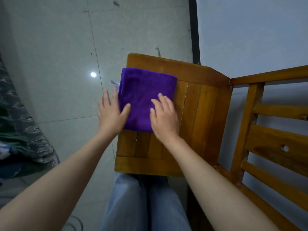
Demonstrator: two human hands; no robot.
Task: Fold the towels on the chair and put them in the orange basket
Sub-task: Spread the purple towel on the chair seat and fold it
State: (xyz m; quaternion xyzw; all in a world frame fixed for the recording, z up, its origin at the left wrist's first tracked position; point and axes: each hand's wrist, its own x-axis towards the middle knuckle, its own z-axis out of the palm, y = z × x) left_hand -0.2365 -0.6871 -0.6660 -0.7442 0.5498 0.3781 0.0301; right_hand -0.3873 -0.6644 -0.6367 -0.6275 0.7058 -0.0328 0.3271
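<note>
Both grips are spread flat with straight fingers, clasping nothing; the right grip (165, 116) rests palm-down on the near right corner of the folded purple microfibre towel (146, 90); the left grip (110, 112), slightly blurred, lays its thumb on the towel's near left edge while its 4 fingers reach past that edge over the glossy grey tiled floor (58, 47); nearest, light blue denim trousers (133, 205) meet the seat's front rail; the towel lies on the far left part of the brown slatted wooden chair (200, 114), a small white label (115, 83) poking from its left side; patterned dark green fabric (25, 130) lies at left; beyond stands a pale wall (250, 30).
</note>
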